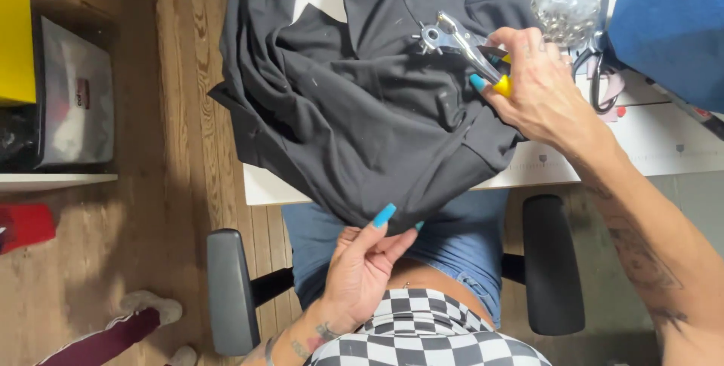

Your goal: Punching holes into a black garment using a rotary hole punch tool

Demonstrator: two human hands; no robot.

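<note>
From the head camera, your right hand (532, 83) is wrapped around the yellow handles of a metal hole punch (460, 45), fingers pressed together on the grips. Its wheel end rests on the black cloth (354, 110) near the table's far edge. Your left hand (362, 264) pinches the hem of that cloth where it droops over the table's near edge (260, 189) into your lap, thumb on top and fingers beneath.

The cloth looks soft and limp — it folds and sags wherever nothing carries it, so it likely shifts easily and wants holding taut at the hem, close to where the punch bites. The punch looks rigid and fairly heavy for its size; the handles are the place to take it. A clear bag of small metal pieces (566, 0) lies by the far right corner, and scissors (599, 72) lie just beside your right hand — apart from it.
</note>
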